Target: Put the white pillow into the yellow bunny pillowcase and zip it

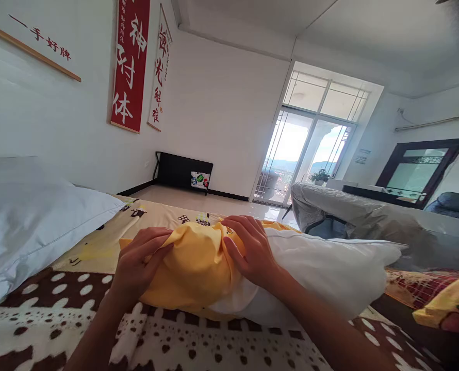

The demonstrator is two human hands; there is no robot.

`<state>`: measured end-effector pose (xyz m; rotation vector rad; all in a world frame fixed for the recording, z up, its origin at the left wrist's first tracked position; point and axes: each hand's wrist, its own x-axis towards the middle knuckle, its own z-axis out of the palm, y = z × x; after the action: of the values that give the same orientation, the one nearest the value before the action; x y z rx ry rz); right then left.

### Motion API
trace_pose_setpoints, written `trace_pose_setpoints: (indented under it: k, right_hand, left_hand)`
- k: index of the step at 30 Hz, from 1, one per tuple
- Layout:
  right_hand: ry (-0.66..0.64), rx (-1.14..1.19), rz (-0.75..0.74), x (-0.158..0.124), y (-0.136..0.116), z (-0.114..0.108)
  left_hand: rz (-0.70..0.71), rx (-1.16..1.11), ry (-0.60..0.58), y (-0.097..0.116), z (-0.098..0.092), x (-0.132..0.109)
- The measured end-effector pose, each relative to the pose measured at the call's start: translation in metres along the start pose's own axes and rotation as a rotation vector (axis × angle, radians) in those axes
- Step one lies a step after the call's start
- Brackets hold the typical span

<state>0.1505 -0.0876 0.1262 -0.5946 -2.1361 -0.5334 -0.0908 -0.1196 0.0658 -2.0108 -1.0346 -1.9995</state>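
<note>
A yellow pillowcase [191, 263] lies in front of me, drawn partly over a white pillow [322, 268] whose bare end sticks out to the right. My left hand [142, 257] grips the far left part of the pillowcase, fingers curled over its edge. Across the pillowcase's bunched opening rests my right hand [250, 250], its fingers bent round the gathered yellow cloth beside the white pillow. The undersides of both hands' grips are hidden.
Below is a brown and cream patterned blanket [198, 345] on a bed. Another white pillow [47, 221] lies at the left. Yellow and red cloth [449, 304] is at the right edge. Beyond the bed stand a plastic-covered table [369, 211] and a black folded frame [179, 170].
</note>
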Motion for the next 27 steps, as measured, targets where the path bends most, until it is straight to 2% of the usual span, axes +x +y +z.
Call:
trace_pose_setpoints:
  k: [3, 6, 8, 10, 14, 17, 20, 22, 25, 26, 27]
  right_hand:
    - [-0.249, 0.188, -0.080, 0.028, -0.017, 0.008]
    - [-0.505, 0.319, -0.143, 0.043, -0.021, 0.016]
    - [-0.593, 0.371, -0.150, 0.044, -0.020, 0.020]
    - [-0.582, 0.363, -0.132, 0.040, -0.016, 0.024]
    - [-0.428, 0.219, -0.119, 0.031, -0.005, 0.021]
    - [-0.261, 0.093, -0.149, 0.031, 0.006, 0.010]
    - [-0.056, -0.033, -0.043, 0.032, 0.019, -0.001]
    - [-0.096, -0.063, -0.011, 0.031, 0.026, -0.005]
    - [-0.315, -0.032, -0.079, 0.029, 0.036, -0.011]
    - [-0.327, -0.022, -0.076, 0.029, 0.039, -0.013]
    - [-0.297, -0.016, -0.047, 0.029, 0.042, -0.016]
  left_hand:
    - [0.152, 0.043, -0.041, 0.011, -0.004, -0.003]
    - [0.221, 0.051, -0.068, 0.022, -0.005, -0.006]
    - [0.242, 0.042, -0.104, 0.027, -0.005, -0.006]
    - [0.235, 0.058, -0.131, 0.030, -0.005, -0.006]
    - [0.143, 0.091, -0.231, 0.030, -0.015, -0.004]
    - [0.005, 0.058, -0.283, 0.021, -0.031, -0.003]
    - [-0.082, 0.041, -0.291, 0.004, -0.048, -0.002]
    - [-0.129, 0.082, -0.330, -0.008, -0.056, 0.000]
    - [-0.206, 0.128, -0.409, -0.019, -0.060, 0.004]
    - [-0.229, 0.112, -0.372, -0.019, -0.059, 0.004]
    - [-0.255, 0.069, -0.285, -0.018, -0.058, 0.004]
